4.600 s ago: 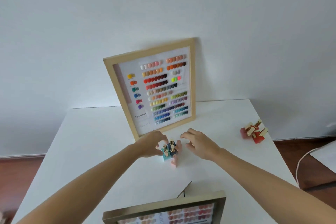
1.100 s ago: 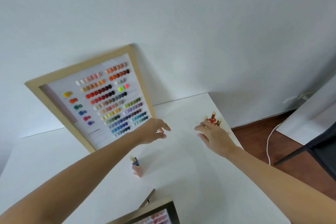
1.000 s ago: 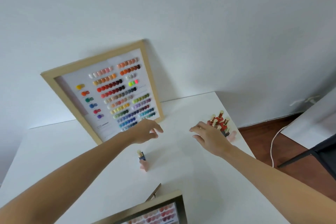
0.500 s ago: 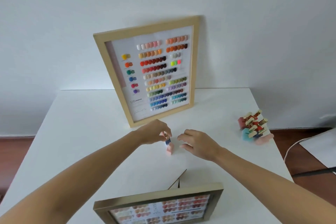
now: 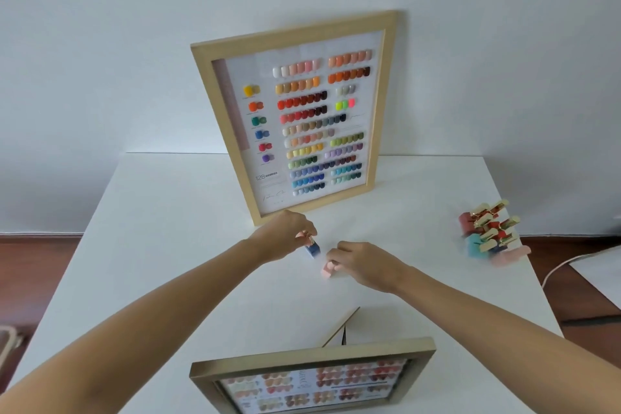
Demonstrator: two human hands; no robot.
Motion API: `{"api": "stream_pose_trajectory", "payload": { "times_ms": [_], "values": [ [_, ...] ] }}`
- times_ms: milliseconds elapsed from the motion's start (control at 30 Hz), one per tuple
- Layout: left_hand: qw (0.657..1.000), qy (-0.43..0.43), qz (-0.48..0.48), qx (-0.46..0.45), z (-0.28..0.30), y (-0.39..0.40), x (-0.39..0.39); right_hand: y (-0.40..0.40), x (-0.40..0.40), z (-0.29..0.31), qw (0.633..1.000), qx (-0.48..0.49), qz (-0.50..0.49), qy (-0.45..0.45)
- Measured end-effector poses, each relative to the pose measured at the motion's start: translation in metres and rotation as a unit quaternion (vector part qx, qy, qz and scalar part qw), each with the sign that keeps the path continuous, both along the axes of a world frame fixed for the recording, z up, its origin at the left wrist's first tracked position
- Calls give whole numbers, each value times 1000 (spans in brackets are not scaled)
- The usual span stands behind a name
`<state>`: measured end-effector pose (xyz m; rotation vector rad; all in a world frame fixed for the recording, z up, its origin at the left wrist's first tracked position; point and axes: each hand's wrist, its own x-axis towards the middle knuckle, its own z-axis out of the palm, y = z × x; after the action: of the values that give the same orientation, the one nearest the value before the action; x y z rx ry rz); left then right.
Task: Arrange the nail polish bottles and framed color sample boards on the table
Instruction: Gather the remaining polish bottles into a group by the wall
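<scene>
At frame centre, a blue bottle (image 5: pixel 313 248) is pinched at its cap by the left hand (image 5: pixel 285 233); a pink bottle (image 5: pixel 327 269) just beside is gripped by the right hand (image 5: pixel 364 264). Judged mostly done: a cluster (image 5: pixel 489 235) is gathered at right edge; boards (image 5: pixel 295 114) (image 5: pixel 314 380) are upright. Both arms are extended, wrists lowered.
</scene>
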<state>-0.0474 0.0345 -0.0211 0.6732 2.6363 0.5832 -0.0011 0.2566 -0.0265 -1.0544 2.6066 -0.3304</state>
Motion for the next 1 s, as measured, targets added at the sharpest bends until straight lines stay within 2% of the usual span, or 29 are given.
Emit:
{"api": "stream_pose_trajectory", "payload": {
  "times_ms": [300,533,767,1000],
  "values": [
    [999,46,-26,9,25,46,-11,58,11,14,997,8,-67,21],
    [994,61,-88,12,46,136,-14,138,34,40,977,-33,-209,33],
    [988,30,-153,0,45,229,0,211,57,44,951,-16,-299,73],
    [987,5,-161,-20,28,295,14,255,68,28,937,8,-342,64]
  ]
}}
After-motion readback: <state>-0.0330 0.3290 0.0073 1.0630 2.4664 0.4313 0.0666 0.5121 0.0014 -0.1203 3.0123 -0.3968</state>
